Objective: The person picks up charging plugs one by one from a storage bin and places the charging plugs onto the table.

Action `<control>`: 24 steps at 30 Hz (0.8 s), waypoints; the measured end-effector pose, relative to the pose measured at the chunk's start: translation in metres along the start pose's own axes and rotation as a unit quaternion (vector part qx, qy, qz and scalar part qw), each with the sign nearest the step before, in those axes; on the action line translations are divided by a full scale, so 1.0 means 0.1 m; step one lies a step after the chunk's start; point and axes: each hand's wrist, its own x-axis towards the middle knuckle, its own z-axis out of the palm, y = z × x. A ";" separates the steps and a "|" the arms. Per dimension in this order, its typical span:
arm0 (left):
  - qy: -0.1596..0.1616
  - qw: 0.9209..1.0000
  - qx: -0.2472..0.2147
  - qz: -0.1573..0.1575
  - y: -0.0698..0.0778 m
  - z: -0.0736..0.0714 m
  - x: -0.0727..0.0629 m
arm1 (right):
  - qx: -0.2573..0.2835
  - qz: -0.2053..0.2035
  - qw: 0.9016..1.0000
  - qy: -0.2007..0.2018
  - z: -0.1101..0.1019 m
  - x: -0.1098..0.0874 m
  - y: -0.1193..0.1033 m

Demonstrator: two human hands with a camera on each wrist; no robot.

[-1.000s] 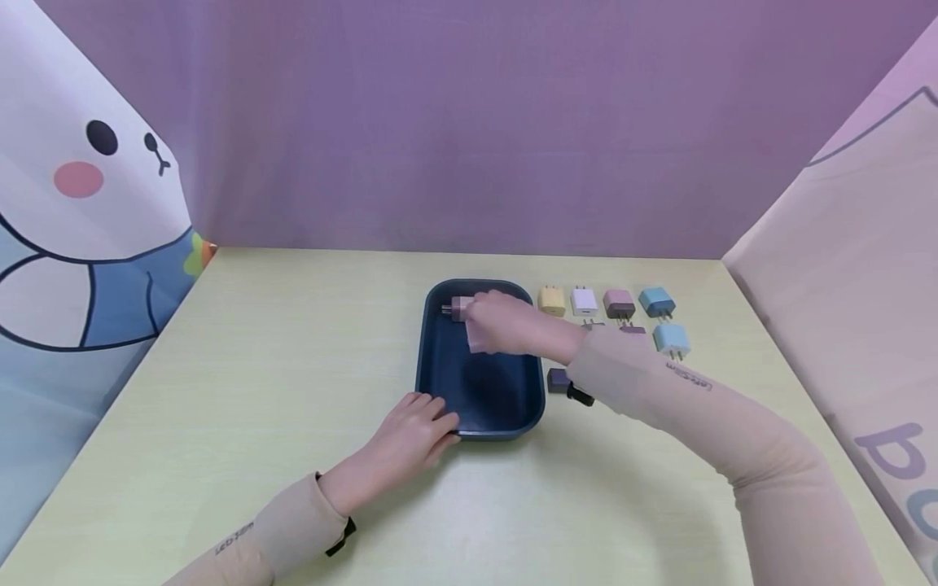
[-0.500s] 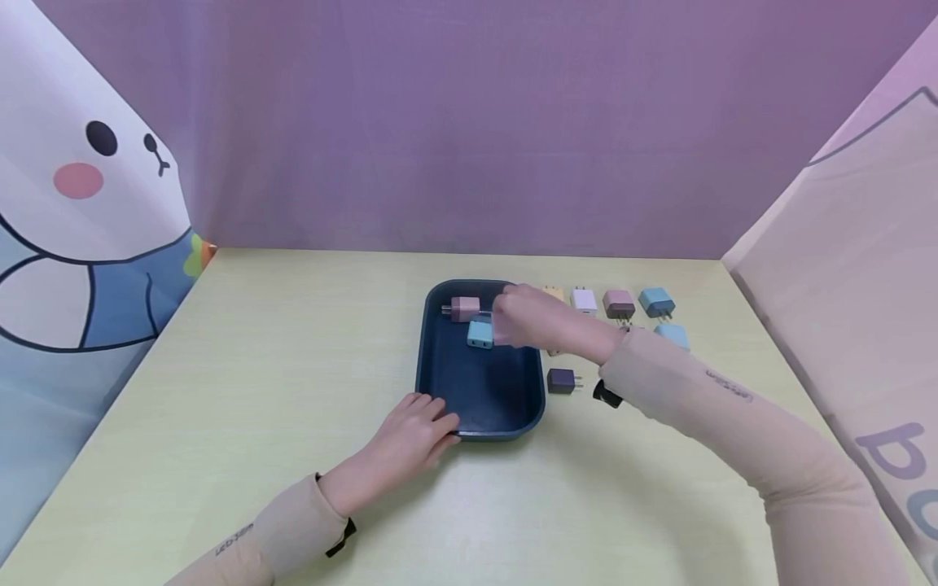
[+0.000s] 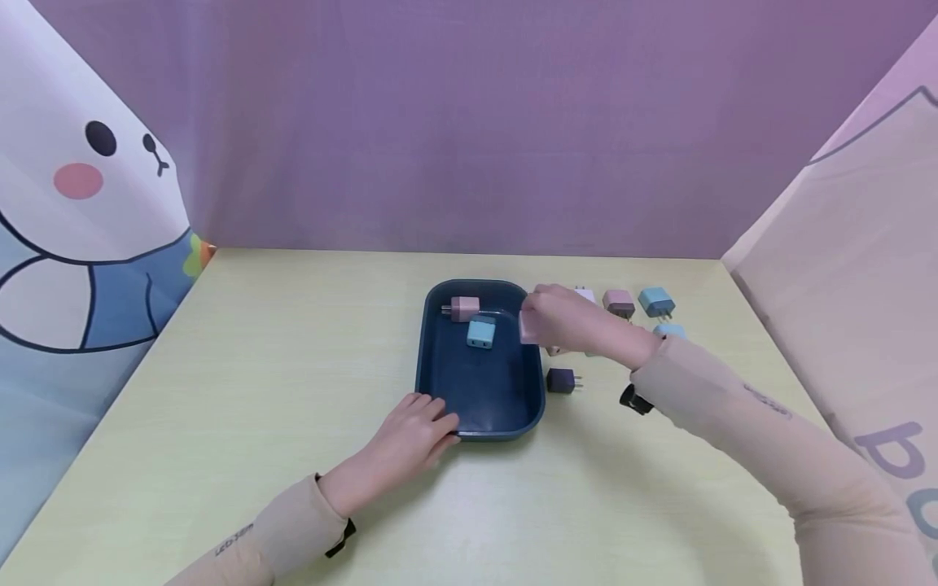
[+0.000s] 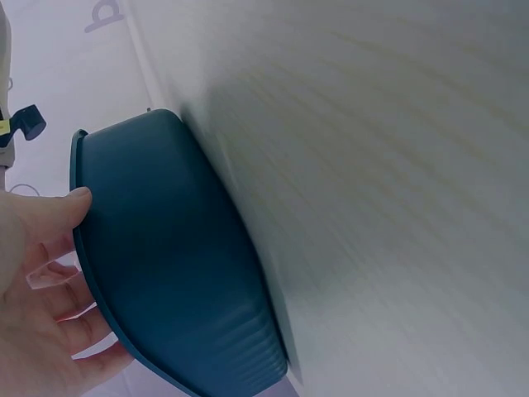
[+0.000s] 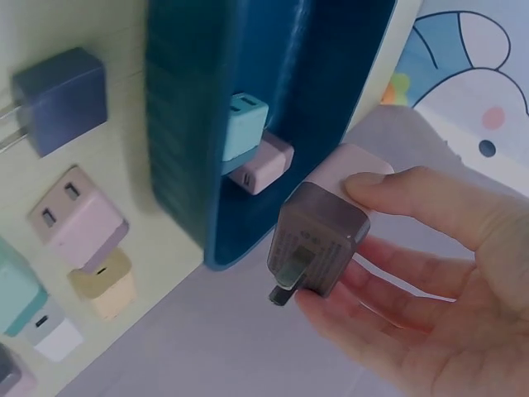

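My left hand (image 3: 412, 430) grips the near-left rim of a dark blue tray (image 3: 476, 391), its thumb (image 4: 76, 203) on the edge in the left wrist view. Above the tray's right rim, my right hand (image 3: 567, 321) pinches a pink-and-dark charger plug (image 5: 322, 236) between thumb and fingers, prongs pointing away from the palm. Two plugs lie in the tray: a pink one (image 3: 465, 308) and, touching or close to it, a light blue one (image 3: 481, 332).
Right of the tray lie several plugs: a dark purple one (image 3: 561, 380), a pink-and-dark one (image 3: 619, 303), a blue one (image 3: 656, 301) and a yellow one (image 5: 106, 281). The right hand and arm cover some in the head view. A purple curtain (image 3: 469, 122) hangs behind the table.
My right hand has moved right from over the tray's middle to its right rim, still holding the pink-and-dark plug. The light blue plug in the tray has come into view. My left hand stays put.
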 end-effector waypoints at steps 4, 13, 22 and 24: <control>0.006 1.000 0.000 0.002 0.00 0.01 0.00 | 0.003 0.009 1.000 0.013 0.01 -0.06 0.08; 0.001 1.000 -0.005 0.000 0.00 0.01 -0.01 | 0.014 0.030 0.999 0.016 0.05 -0.12 0.25; 0.004 1.000 -0.003 0.002 0.00 0.01 -0.01 | 0.009 0.019 0.999 0.032 0.11 -0.22 0.40; 0.001 1.000 -0.003 0.001 0.01 0.00 -0.01 | 0.007 0.012 0.999 0.038 0.13 -0.25 0.43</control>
